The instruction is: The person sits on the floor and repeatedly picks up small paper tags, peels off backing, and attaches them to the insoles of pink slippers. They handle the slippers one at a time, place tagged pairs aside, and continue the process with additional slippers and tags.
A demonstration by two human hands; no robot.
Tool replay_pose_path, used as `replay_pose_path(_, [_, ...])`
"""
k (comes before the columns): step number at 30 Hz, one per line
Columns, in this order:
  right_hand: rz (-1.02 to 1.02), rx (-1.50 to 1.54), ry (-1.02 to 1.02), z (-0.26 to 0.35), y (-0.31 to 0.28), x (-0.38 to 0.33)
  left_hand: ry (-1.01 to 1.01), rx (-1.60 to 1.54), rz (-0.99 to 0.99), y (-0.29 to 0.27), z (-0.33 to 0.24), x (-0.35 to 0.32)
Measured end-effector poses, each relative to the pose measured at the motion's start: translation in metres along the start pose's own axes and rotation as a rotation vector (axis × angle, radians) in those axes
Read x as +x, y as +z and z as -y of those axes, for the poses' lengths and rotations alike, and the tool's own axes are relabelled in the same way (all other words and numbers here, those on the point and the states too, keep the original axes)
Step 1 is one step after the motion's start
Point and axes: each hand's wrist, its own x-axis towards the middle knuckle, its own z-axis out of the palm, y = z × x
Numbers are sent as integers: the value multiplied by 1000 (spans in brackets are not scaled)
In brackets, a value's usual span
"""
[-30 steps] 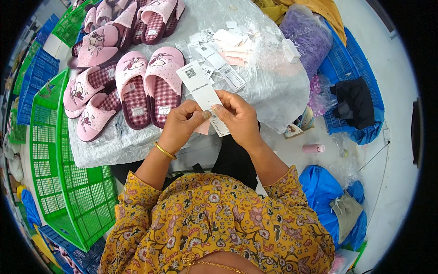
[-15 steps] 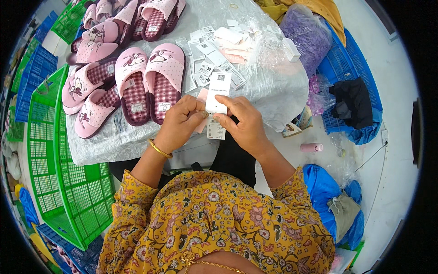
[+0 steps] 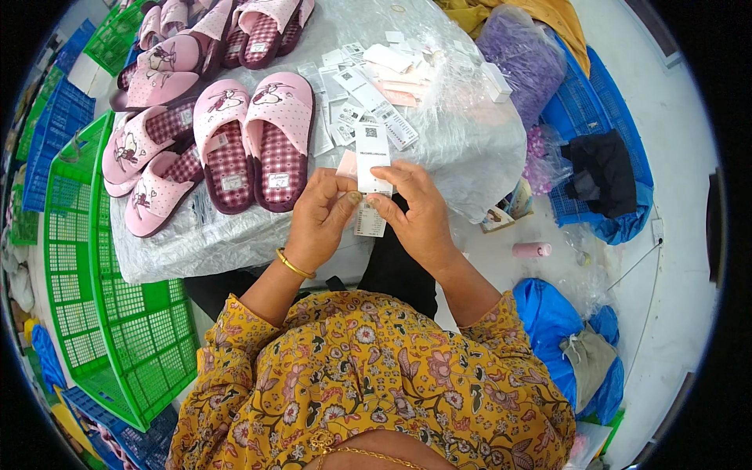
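Over the table's near edge, my left hand [image 3: 323, 205] and my right hand [image 3: 413, 205] pinch a small stack of paper tags together. On top is a white tag [image 3: 371, 153] with a printed square code. A pink tag [image 3: 347, 166] sticks out behind it by my left fingers, and a printed lower tag [image 3: 369, 221] hangs below my thumbs. Just left of my hands lies a pair of pink slippers [image 3: 276, 129] with checked insoles and dark edges. More pink slippers [image 3: 145, 149] are heaped farther left. Loose white tags [image 3: 376, 106] are spread beyond my fingers.
Clear plastic sheeting [image 3: 470, 149] covers the table. Green crates [image 3: 149, 313] stand at the left. To the right are a blue crate [image 3: 583, 102] with dark cloth, a purple bagged bundle [image 3: 521, 66], a pink cylinder [image 3: 532, 250] on the floor and blue bags [image 3: 544, 313].
My left wrist and forearm have shifted slightly right and lower. Both hands keep their pinch on the tags, and the slippers lie as before.
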Motion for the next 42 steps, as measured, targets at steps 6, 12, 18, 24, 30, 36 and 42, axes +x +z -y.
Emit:
replay_pose_path(6, [40, 93, 183, 0, -2, -2, 44, 45, 4, 0, 3, 1])
replay_pose_path(12, [21, 475, 362, -8, 0, -9, 67, 87, -4, -2, -2, 3])
replay_pose_path(18, [23, 406, 329, -2, -6, -6, 203, 233, -35, -14, -14, 17])
replay_pose_path(24, [123, 481, 280, -3, -7, -7, 289, 322, 223, -27, -20, 32])
replay_pose_path(30, [94, 311, 138, 2, -12, -3, 209, 241, 235, -25, -16, 26])
replay_pose_path(36, [52, 176, 69, 3, -9, 2, 237, 287, 223, -24, -15, 26])
replay_pose_path(42, [48, 113, -26, 0, -12, 8, 286, 317, 218, -26, -15, 26])
